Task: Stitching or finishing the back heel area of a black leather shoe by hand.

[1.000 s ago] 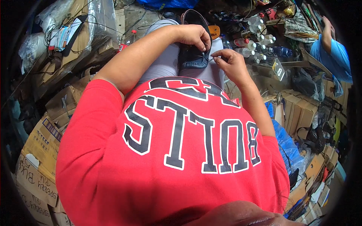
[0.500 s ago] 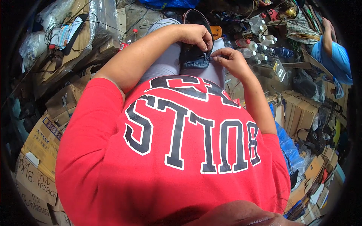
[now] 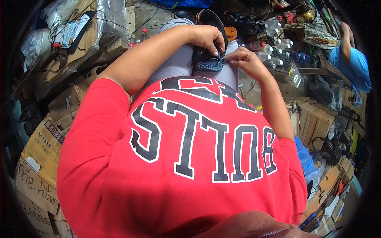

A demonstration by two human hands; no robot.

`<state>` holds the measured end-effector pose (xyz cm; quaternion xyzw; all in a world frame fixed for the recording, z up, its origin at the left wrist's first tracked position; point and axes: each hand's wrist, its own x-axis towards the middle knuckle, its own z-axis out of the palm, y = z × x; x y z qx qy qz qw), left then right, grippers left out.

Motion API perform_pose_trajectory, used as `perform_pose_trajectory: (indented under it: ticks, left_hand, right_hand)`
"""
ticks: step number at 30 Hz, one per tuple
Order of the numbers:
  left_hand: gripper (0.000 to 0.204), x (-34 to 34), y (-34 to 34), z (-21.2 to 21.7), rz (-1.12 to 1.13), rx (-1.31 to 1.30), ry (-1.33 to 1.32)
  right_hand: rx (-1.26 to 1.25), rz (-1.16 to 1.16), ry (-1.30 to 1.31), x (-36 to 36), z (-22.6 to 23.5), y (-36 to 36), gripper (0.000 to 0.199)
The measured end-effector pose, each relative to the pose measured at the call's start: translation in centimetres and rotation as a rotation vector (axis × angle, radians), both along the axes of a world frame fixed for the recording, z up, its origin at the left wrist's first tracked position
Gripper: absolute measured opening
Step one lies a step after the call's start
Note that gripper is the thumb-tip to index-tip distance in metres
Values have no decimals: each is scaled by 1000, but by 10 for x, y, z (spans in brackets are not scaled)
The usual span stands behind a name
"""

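Observation:
A dark moccasin-style shoe point(image 3: 209, 66) with a gathered seam round its toe rests on my lap, toe pointing at me. My left hand point(image 3: 209, 37) reaches over it from the left, its fingers bent down into the shoe's opening and gripping it. At the shoe's right side, my right hand point(image 3: 245, 61) has thumb and forefinger pinched together. Something thin and dark seems to run from that pinch to the shoe's edge, too fine to name. My grey trousers point(image 3: 174, 63) show beneath the shoe.
Plastic bottles point(image 3: 274, 49) stand in a cluster at the right front. Flattened cardboard point(image 3: 43, 150) and boxes point(image 3: 313, 119) crowd both sides. An orange-brown piece point(image 3: 230, 33) lies beyond the shoe. Another person's blue-clothed arm point(image 3: 349, 59) shows at far right.
My right hand has shifted slightly right, away from the shoe, its fingers still pinched. The left hand stays on the shoe, its fingers moved a little.

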<state>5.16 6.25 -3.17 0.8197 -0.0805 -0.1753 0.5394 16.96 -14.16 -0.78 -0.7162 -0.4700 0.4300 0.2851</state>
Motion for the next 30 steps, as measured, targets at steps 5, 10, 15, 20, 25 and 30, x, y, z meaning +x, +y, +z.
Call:
perform_pose_trajectory:
  ticks: [5,10,15,20,25,30]
  left_hand:
    - [21,2,-4,6,76,105,98]
    - [29,-27,-11,13,291,310,-426]
    - [39,-77,-14,32,564,291,-444]
    - [20,-107,-35,34,552,391,-355]
    - [15,-103,-41,31,502,782,-364]
    - [17,-88,-39,22,626,580,-450]
  right_hand:
    - [30,-47,58,-12,0,9,16]
    - [182,-45,-177,-29,12,1,17]
    - [133,-70,-279,-40,13,-17,21]
    - [226,-13,-640,-60,8,-26,30]
    - [243,-29,-610,-53,5,-26,26]
    - [189,-108,-218,-31,-5,-23,26]
